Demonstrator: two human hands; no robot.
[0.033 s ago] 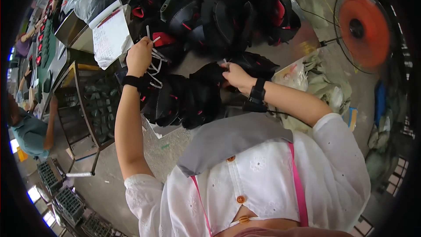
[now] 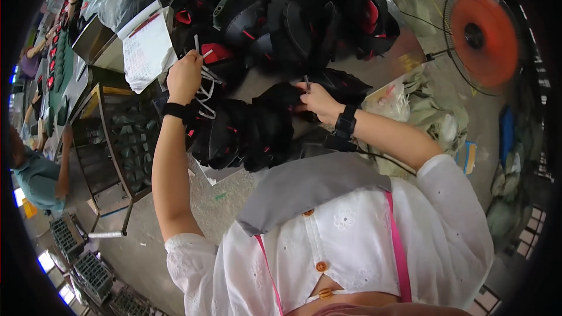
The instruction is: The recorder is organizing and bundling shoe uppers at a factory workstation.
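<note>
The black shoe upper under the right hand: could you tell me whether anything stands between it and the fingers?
Nothing visible does. The right hand already rests on the black shoe upper, fingers touching it directly. The left hand is apart, gripping white laces.

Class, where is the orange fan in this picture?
In the head view, the orange fan stands at the upper right, on the person's right side, beyond the pile of black and red shoe parts and past the right hand.

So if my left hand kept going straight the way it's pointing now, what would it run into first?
Probably the pile of black and red shoe uppers just beyond it. The left hand, gripping pale laces, points up and away; depth is hard to judge.
</note>
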